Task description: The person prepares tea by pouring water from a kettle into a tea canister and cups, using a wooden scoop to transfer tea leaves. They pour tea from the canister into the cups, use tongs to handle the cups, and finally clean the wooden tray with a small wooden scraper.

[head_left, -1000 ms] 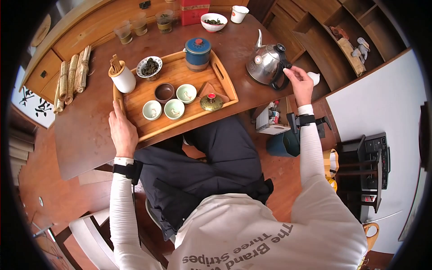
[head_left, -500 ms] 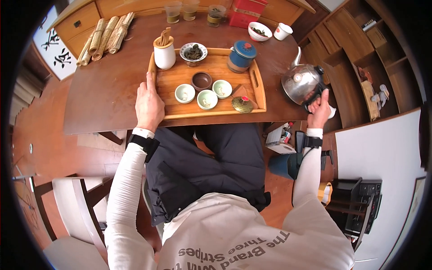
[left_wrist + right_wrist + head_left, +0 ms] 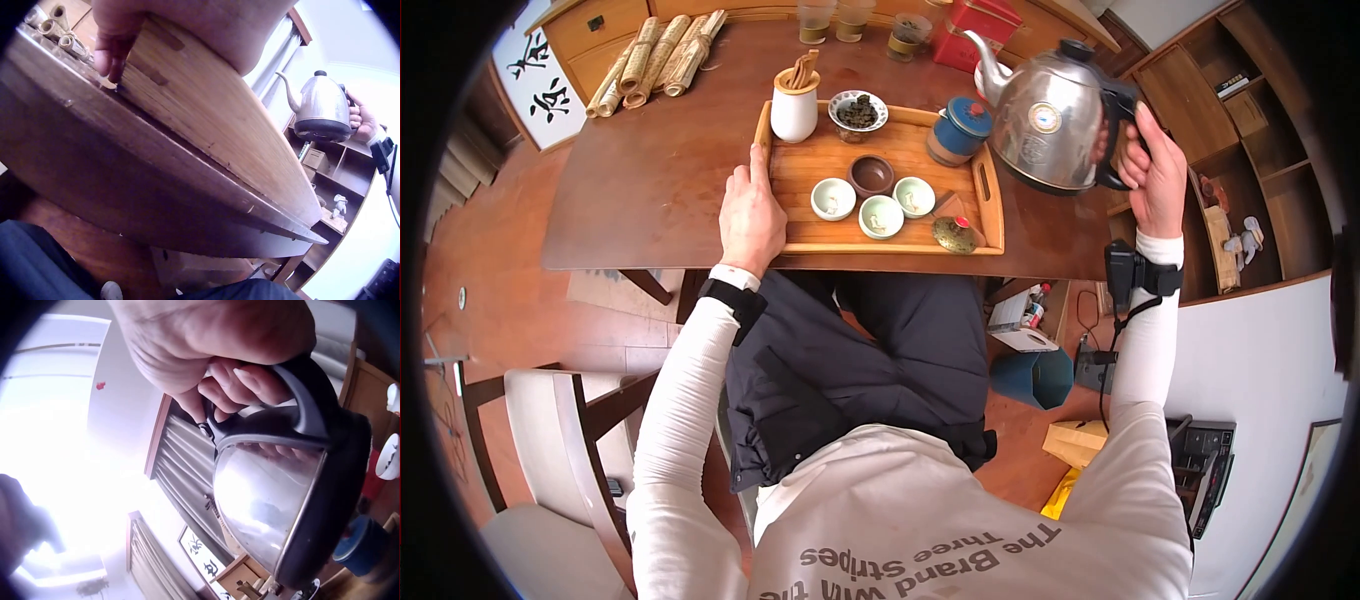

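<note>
My right hand point(image 3: 1157, 172) grips the black handle of a silver kettle point(image 3: 1045, 120), held in the air over the tray's right side with its spout pointing left. In the right wrist view, the fingers point(image 3: 247, 384) curl round the handle. My left hand point(image 3: 751, 218) rests on the near left corner of the wooden tray point(image 3: 850, 247), index finger extended along its left wall; the thumb is hidden. On the tray stand pale green cups point(image 3: 881, 216), a brown cup point(image 3: 871, 175), a blue lidded pot point(image 3: 959, 130) and a patterned lid with a red knob point(image 3: 954, 234).
A white holder with wooden tools point(image 3: 795, 108) and a dish of dark tea leaves point(image 3: 858, 112) stand at the tray's back left. Rolled bamboo mats point(image 3: 662, 62), plastic cups point(image 3: 908, 38) and a red box point(image 3: 977, 30) lie farther back. A blue bin point(image 3: 1032, 378) is below the table.
My right hand has taken hold of the kettle and lifted it off the table, up and toward the tray. The left hand has stayed at the tray's corner while the view shifted.
</note>
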`<state>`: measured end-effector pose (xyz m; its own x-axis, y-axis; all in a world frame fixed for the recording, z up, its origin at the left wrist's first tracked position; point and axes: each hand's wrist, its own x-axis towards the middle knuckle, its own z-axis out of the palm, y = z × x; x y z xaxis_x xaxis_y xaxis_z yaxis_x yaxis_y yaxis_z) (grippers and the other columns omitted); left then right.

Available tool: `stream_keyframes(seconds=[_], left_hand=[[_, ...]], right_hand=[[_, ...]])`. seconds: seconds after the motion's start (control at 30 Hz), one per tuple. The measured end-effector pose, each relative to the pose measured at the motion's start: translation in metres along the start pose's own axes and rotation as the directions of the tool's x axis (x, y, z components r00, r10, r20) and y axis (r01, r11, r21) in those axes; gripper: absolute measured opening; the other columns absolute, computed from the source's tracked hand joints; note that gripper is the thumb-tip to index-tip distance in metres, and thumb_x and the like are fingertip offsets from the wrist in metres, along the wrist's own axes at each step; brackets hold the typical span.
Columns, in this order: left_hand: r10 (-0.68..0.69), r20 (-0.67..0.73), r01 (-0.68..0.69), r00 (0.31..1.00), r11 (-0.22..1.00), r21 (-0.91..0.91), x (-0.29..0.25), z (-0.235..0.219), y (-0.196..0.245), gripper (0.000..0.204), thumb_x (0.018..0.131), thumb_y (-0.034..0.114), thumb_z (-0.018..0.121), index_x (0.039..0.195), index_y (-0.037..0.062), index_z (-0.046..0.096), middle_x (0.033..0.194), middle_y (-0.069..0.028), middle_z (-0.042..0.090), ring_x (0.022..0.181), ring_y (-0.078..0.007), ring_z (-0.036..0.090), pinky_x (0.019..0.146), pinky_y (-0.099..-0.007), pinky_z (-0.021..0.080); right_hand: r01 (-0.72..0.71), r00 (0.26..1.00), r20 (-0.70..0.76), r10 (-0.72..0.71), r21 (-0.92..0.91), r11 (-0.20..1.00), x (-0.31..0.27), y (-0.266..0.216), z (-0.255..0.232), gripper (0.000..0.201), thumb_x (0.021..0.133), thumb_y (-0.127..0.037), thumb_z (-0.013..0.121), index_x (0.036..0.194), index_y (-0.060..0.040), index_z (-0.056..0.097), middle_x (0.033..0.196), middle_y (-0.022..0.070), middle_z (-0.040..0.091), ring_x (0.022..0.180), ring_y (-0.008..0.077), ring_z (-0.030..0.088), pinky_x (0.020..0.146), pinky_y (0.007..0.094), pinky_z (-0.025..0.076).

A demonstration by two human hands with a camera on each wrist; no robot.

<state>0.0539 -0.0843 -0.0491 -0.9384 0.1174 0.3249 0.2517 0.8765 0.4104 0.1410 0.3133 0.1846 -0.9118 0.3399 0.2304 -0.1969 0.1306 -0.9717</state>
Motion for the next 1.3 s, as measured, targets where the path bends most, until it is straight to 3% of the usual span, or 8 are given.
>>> stream_keyframes(seconds=[0.03,0.1,0.27,0.7,1.3], left_hand=[[0.002,0.005,-0.002,1.000,1.000,-0.003,0.000,0.001,-0.001,0.077,0.080,-0.005,0.060,0.153,-0.0042,0.034,0.114,-0.0205,0.059,0.107,-0.0367,0.058,0.095,-0.0436,0.052],[0.000,0.001,0.000,1.000,1.000,-0.002,0.001,0.000,-0.001,0.078,0.080,-0.005,0.061,0.153,-0.0042,0.034,0.114,-0.0205,0.059,0.108,-0.0367,0.058,0.095,-0.0436,0.052],[-0.027,0.022,0.028,0.999,0.999,-0.030,0.000,-0.004,0.002,0.080,0.079,-0.006,0.062,0.153,-0.0036,0.034,0.114,-0.0202,0.059,0.108,-0.0364,0.059,0.096,-0.0430,0.052],[-0.044,0.028,0.045,0.999,0.997,-0.062,-0.001,-0.006,0.002,0.079,0.079,-0.004,0.062,0.154,-0.0033,0.035,0.112,-0.0198,0.060,0.106,-0.0357,0.059,0.095,-0.0424,0.051],[-0.045,0.016,0.046,0.999,0.997,-0.069,-0.001,-0.004,0.001,0.078,0.080,-0.003,0.063,0.153,-0.0039,0.035,0.108,-0.0189,0.059,0.104,-0.0353,0.060,0.091,-0.0418,0.053]], right_hand=[[0.002,1.000,0.003,-0.002,0.000,1.000,0.004,-0.003,0.011,0.032,0.098,-0.032,0.072,0.089,-0.0024,0.064,0.058,-0.0101,0.037,0.046,0.0012,0.028,0.044,0.0210,0.019],[-0.014,0.999,0.042,0.022,-0.178,0.984,0.012,-0.006,0.032,0.032,0.102,-0.033,0.067,0.089,-0.0047,0.063,0.059,-0.0104,0.037,0.046,-0.0002,0.027,0.043,0.0188,0.020],[0.018,0.986,0.164,0.029,-0.276,0.961,0.028,-0.006,0.059,0.035,0.095,-0.034,0.076,0.088,-0.0010,0.069,0.060,-0.0112,0.042,0.047,-0.0024,0.030,0.044,0.0185,0.018],[0.164,0.955,0.295,0.026,-0.601,0.782,0.036,-0.017,0.110,0.033,0.097,-0.036,0.073,0.088,-0.0045,0.071,0.060,-0.0124,0.041,0.049,-0.0021,0.031,0.044,0.0193,0.021],[0.342,0.915,0.400,-0.054,-0.697,0.631,0.044,-0.045,0.128,0.044,0.096,-0.045,0.073,0.082,-0.0041,0.072,0.059,-0.0099,0.045,0.051,0.0004,0.036,0.046,0.0224,0.025]])
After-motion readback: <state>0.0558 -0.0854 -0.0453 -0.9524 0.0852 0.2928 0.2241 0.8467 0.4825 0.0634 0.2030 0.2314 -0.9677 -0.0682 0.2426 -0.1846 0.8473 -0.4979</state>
